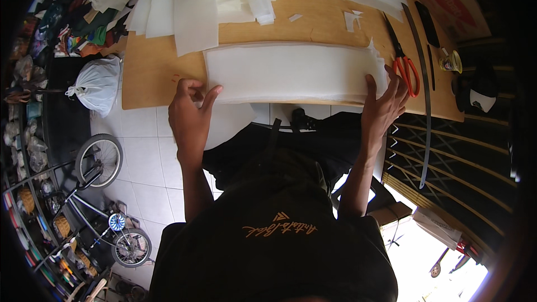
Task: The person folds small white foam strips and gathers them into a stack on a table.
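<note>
A long stack of thin white sheets (291, 72) lies along the near edge of the wooden table, its right end uneven and jagged. At its left end my left hand (193, 112) has its fingers curled round the short edge, with the thumb against the near corner. My right hand (385, 98) grips the opposite end, thumb on top and fingers over the right edge. Just beyond that hand rest scissors (407, 72) with orange handles and dark blades. Below the table edge, beside my left wrist, another white sheet (229, 126) hangs or lies.
Larger white sheets (196, 11) and a heap of white offcuts (260, 0) cover the table's far side. A long dark ruler-like strip (426, 95) overhangs the right edge, near a small tub (450, 61) and a carton (447, 0). Left stand a tied white bag (96, 84) and a bicycle (100, 207).
</note>
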`<control>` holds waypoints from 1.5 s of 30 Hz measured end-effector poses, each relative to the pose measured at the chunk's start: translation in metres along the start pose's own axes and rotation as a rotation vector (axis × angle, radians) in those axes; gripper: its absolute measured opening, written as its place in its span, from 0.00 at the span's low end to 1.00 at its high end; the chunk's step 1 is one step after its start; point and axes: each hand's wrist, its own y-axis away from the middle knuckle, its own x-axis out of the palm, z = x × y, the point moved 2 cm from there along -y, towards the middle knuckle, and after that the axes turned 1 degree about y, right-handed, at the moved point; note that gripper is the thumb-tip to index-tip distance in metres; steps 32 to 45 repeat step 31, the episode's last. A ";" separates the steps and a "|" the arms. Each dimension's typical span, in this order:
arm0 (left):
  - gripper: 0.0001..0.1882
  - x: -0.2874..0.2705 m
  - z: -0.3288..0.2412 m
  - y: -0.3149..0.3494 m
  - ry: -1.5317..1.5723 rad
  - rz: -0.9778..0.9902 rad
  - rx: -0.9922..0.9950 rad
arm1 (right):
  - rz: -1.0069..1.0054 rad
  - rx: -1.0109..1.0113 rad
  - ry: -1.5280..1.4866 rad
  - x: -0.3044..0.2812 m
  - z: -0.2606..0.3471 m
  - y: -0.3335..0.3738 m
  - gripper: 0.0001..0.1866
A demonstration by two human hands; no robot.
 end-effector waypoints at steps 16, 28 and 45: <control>0.12 -0.081 -0.055 0.042 0.577 0.442 0.164 | 1.214 -0.580 -1.441 -0.048 0.090 0.045 0.23; 0.09 -0.088 0.002 0.027 0.617 0.070 0.018 | 1.420 -0.361 -1.351 -0.028 0.058 0.066 0.17; 0.13 -0.086 0.021 0.017 0.589 0.280 0.184 | 1.319 -0.127 -1.401 -0.026 0.019 0.042 0.15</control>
